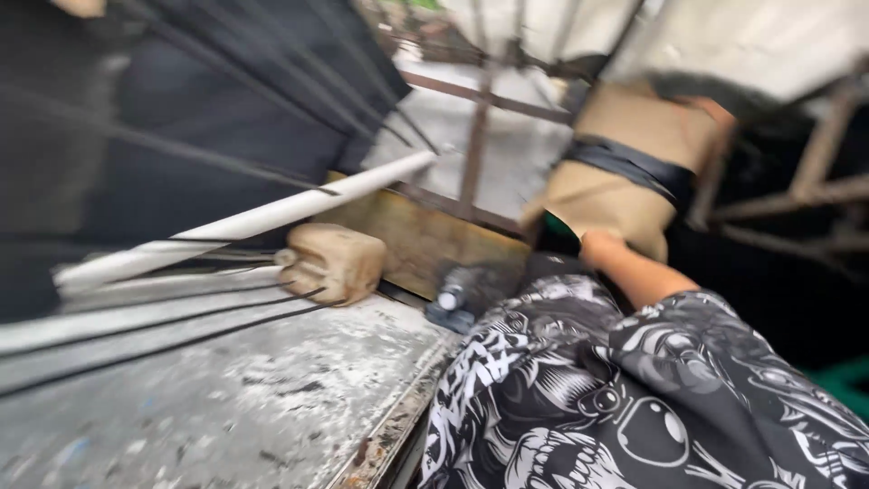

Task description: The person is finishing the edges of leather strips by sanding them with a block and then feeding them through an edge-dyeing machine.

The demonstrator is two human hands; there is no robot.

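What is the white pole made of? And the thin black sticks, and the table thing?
The white pole looks like plastic pipe: smooth, matte, evenly round. The thin black rods look like steel: dark, straight, very slim. The grey slab seems to be metal with worn paint and a rusty edge, though blur leaves it uncertain.

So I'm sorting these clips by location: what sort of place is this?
Probably a construction site or rough outdoor workshop. Thin steel rods and a white pipe lie over a paint-spattered metal surface, with a rusty metal frame behind. The blur hides finer detail.
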